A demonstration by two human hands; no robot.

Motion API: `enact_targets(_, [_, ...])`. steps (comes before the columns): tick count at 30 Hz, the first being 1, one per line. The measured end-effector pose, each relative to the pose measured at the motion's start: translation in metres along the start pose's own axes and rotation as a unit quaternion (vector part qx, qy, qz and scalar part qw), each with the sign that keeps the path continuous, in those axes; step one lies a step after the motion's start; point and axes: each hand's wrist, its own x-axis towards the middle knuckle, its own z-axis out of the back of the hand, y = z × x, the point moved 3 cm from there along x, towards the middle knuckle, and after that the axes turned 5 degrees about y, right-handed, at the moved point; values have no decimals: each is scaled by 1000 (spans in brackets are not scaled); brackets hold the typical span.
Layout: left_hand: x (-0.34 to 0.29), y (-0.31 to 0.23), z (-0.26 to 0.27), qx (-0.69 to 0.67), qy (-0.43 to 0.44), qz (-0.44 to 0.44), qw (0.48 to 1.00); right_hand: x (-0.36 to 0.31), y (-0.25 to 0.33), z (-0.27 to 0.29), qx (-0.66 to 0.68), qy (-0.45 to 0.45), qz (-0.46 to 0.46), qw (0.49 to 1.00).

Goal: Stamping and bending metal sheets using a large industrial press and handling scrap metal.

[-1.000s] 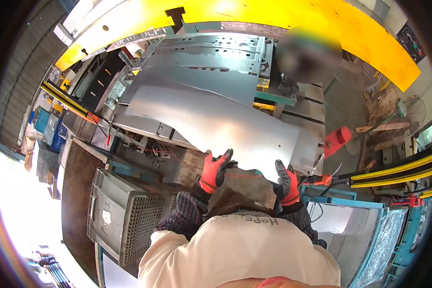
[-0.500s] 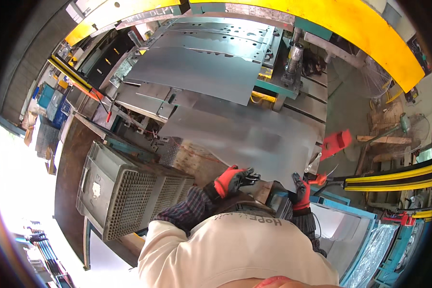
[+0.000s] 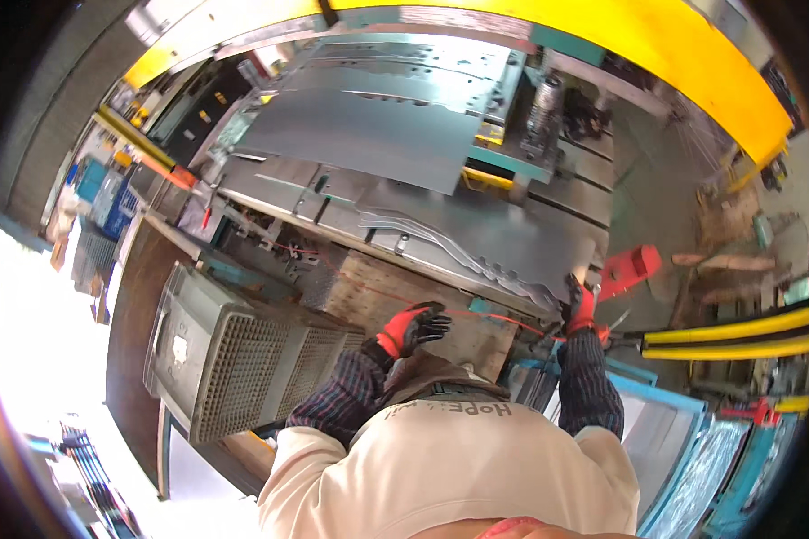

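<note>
My left hand (image 3: 413, 329), in a red and black glove, is in front of the press bed with its fingers stretched out and nothing in them. My right hand (image 3: 579, 305), gloved alike, is closed at the near right corner of a grey metal sheet (image 3: 503, 235). Several wavy-edged layers show along that sheet's near side, lying on the bed. Beyond it, a larger flat metal sheet (image 3: 360, 135) rests partly on the die (image 3: 404, 67). The fingertips of my right hand are partly hidden against the sheet's edge.
A grey plastic crate (image 3: 243, 368) stands tilted at my left. A red bracket (image 3: 629, 271) and a yellow-black guard bar (image 3: 733, 334) are at the right. A yellow press beam (image 3: 692, 58) arches across the far side. A wooden board (image 3: 377, 296) lies below the bed's edge.
My right hand has moved forward, and the sheet at it has shifted away from me, its wavy near edge now showing. My left hand has drawn slightly left, fingers still spread.
</note>
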Motion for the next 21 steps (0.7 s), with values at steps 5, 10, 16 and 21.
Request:
enact_targets(5, [-11, -5, 16, 0, -38, 23, 999, 16, 11, 9, -570, -297, 169, 747])
enact_targets(10, [3, -3, 31, 39, -61, 17, 997, 12, 21, 24, -487, -296, 28, 822])
enact_targets(16, [50, -14, 109, 21, -144, 8, 989, 30, -3, 32, -533, -257, -84, 802])
enact_targets(21, [80, -40, 143, -46, -163, 13, 986, 51, -17, 27, -563, -265, -96, 777])
